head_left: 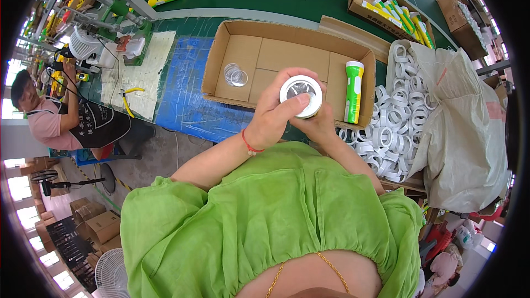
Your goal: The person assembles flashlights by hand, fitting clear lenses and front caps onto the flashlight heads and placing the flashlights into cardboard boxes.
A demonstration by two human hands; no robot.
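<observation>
Close to my chest I hold a flashlight upright, its white-rimmed round lens end facing up. My left hand is wrapped round the head, with the thumb lying on the lens. My right hand grips it lower down; most of the body is hidden under both hands. Just beyond them lies a shallow cardboard box. Several clear round lenses rest in its left part, and a green, yellow and white flashlight lies along its right side.
A heap of white plastic rings fills a sack at right. Another box of flashlights stands at the far right. Yellow-handled pliers lie left, near a green bench press. A co-worker sits at the left.
</observation>
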